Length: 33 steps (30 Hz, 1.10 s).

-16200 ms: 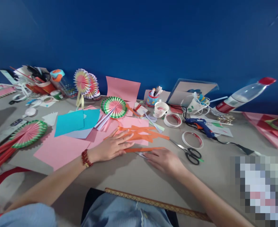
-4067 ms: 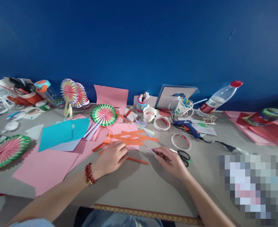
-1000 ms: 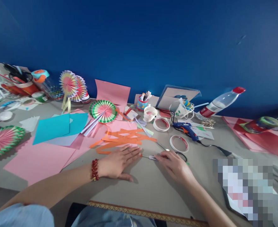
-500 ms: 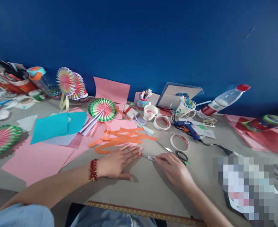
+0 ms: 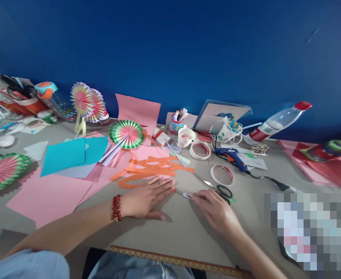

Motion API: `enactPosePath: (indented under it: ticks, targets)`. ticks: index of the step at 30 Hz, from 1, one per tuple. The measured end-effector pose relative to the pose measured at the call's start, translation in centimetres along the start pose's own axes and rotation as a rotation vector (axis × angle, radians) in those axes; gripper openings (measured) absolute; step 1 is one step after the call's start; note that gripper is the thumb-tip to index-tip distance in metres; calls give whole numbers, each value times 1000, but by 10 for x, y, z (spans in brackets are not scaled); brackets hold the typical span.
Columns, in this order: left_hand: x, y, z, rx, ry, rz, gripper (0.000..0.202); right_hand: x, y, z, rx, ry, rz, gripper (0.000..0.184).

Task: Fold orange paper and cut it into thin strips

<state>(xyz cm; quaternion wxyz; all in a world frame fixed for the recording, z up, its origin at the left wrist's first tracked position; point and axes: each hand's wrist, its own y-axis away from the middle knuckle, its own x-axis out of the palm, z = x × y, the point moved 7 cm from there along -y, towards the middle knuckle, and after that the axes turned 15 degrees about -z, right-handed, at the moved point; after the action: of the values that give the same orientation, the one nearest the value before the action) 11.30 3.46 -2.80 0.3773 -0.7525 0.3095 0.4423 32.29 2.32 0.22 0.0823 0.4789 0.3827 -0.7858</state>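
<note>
My left hand (image 5: 147, 197) lies flat on the grey table (image 5: 170, 228), fingers stretched and together, open, its tips just below a loose pile of orange paper strips (image 5: 153, 168). A red bead bracelet (image 5: 117, 207) sits on that wrist. My right hand (image 5: 216, 211) rests to the right, its fingertips closed on a small white piece (image 5: 186, 195) that lies on the table between the two hands. Black-handled scissors (image 5: 220, 190) lie just beyond the right hand.
Pink paper (image 5: 48, 193) and blue paper (image 5: 71, 153) lie at the left, with folded paper fans (image 5: 126, 133) beyond. Two tape rolls (image 5: 222, 174), a blue glue gun (image 5: 231, 155), a paper cup (image 5: 186, 136) and a tipped bottle (image 5: 277, 122) fill the right back.
Both hands have stayed almost where they were over the last second. The right hand's fingers crept slightly left along the table towards the white piece.
</note>
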Motion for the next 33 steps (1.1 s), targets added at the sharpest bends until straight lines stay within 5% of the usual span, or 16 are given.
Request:
enactPosePath:
  ticks: [10,33]
  targets:
    - [-10,1,1,-13,-13,-65,98,-3,-6,-1,-7,30,4,38]
    - [-9,6,5,21,-34,30,103,1,3,4,-25,48,22,39]
